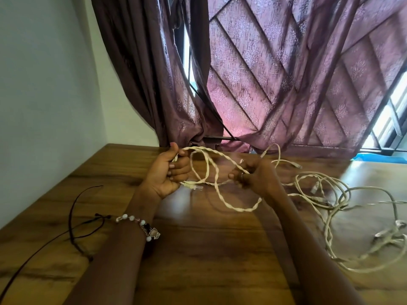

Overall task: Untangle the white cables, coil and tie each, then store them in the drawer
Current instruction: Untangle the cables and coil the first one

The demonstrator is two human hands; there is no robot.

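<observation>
left hand (169, 172) and right hand (253, 175) each grip the twisted white cables (220, 164) mid-frame over the wooden table (198, 249), apparently holding a span taut to unwind it.

I see a wooden table (198, 249) with a grained, glossy varnish that mirrors the window light. The white cables (229, 164) look like twisted, matt plastic with clear plastic plugs (193, 186). The curtain (264, 73) is thin patterned cloth. My bracelet (141, 225) has smooth, shiny beads.
</observation>
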